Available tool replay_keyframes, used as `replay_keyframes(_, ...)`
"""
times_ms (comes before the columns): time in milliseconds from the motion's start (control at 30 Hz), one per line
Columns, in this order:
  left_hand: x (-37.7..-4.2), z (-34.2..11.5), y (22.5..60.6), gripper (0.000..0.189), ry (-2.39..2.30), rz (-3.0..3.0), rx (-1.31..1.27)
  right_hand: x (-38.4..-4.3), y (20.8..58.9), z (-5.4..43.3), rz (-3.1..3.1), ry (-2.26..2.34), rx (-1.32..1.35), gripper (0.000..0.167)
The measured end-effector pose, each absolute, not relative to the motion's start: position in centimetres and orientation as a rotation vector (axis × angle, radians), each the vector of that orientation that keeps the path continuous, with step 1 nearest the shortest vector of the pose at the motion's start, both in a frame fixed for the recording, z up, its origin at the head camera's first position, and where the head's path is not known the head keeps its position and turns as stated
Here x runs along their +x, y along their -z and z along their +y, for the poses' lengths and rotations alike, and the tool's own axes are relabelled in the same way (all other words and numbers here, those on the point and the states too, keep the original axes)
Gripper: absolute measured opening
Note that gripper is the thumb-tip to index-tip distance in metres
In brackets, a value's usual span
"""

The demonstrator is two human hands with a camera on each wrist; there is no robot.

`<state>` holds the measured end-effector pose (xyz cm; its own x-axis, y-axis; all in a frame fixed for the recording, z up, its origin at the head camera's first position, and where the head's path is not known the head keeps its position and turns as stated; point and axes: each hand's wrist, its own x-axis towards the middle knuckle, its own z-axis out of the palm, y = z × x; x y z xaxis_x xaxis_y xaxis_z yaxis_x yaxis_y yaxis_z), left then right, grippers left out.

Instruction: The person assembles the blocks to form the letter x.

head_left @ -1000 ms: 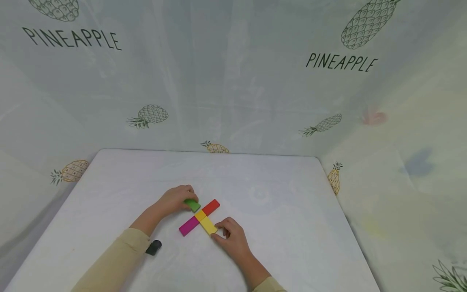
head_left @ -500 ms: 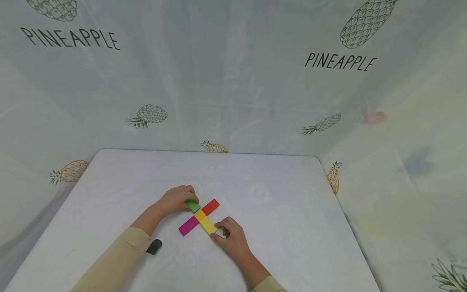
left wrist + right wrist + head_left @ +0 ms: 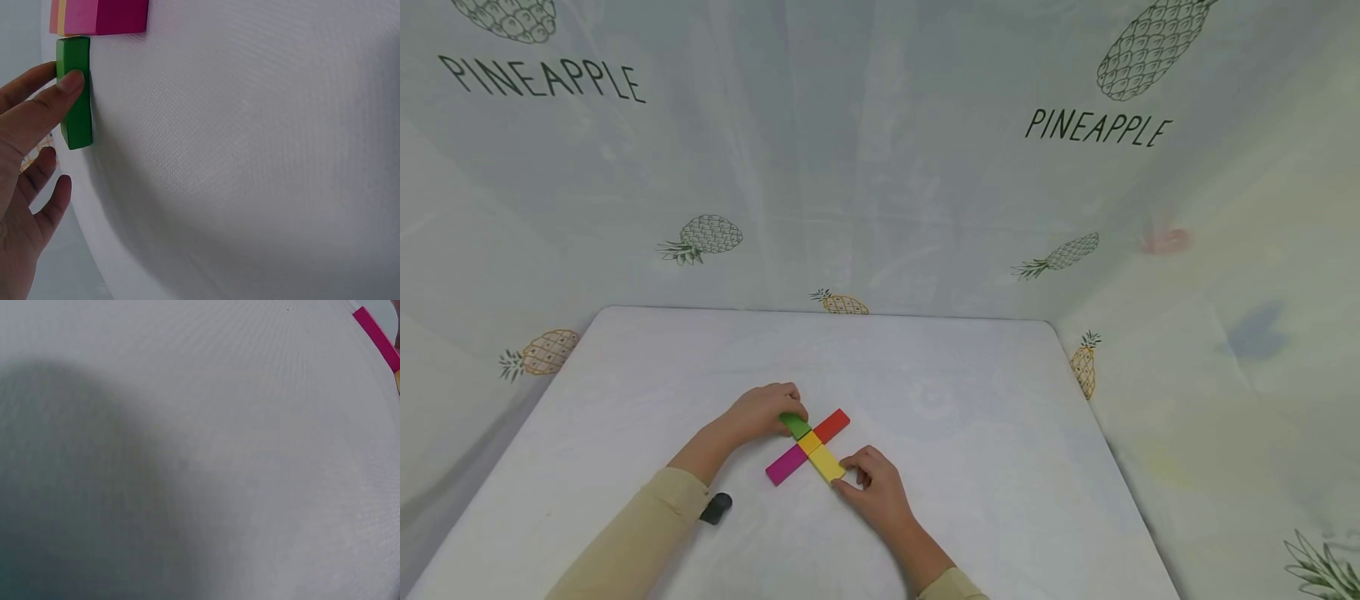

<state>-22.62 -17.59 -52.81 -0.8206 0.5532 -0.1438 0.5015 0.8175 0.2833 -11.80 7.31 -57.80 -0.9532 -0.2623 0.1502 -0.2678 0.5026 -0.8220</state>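
Flat coloured blocks form a cross on the white table. At its middle is a small orange-yellow block (image 3: 809, 442), with a red block (image 3: 831, 426) on the upper right and a magenta block (image 3: 786, 465) on the lower left. My left hand (image 3: 763, 412) pinches a green block (image 3: 796, 426) that appears to touch the middle block. In the left wrist view, thumb and finger press the sides of the green block (image 3: 75, 119). My right hand (image 3: 877, 492) holds the outer end of a yellow block (image 3: 827, 464) between thumb and finger; the right wrist view does not show this hand.
A small black object (image 3: 717, 508) lies beside the left sleeve, partly hidden by it. The white table (image 3: 970, 400) extends around the blocks. Behind it hangs a pale curtain (image 3: 880, 167) printed with pineapples.
My left hand has slid the green block slightly toward the middle block, narrowing the gap between them. The right hand keeps its place at the yellow block.
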Motion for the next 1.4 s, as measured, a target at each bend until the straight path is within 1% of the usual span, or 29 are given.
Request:
replay_keyframes(600,-22.8,-18.7,54.1,0.04,-0.561,2.819,0.76,-11.7,57.8,7.3,-2.69,-1.46,0.502,0.021)
replay_keyframes(933,-22.4,-19.5,54.7,0.039,-0.887,2.773,0.631,-11.7,57.8,7.3,-2.713,-1.466,0.484,0.021)
replay_keyframes(1067,-22.3,-19.7,55.2,0.041,-1.025,2.734,0.521,-11.7,57.7,7.3,-2.719,-1.472,0.481,0.022)
replay_keyframes(1167,-22.2,-19.7,55.5,0.044,-1.077,2.72,0.459,-11.7,57.7,7.3,-2.71,-1.47,0.493,0.021)
replay_keyframes(1400,-21.9,-19.9,56.3,0.05,-1.105,2.71,0.419,-11.8,57.9,7.3,-2.683,-1.464,0.524,0.02)
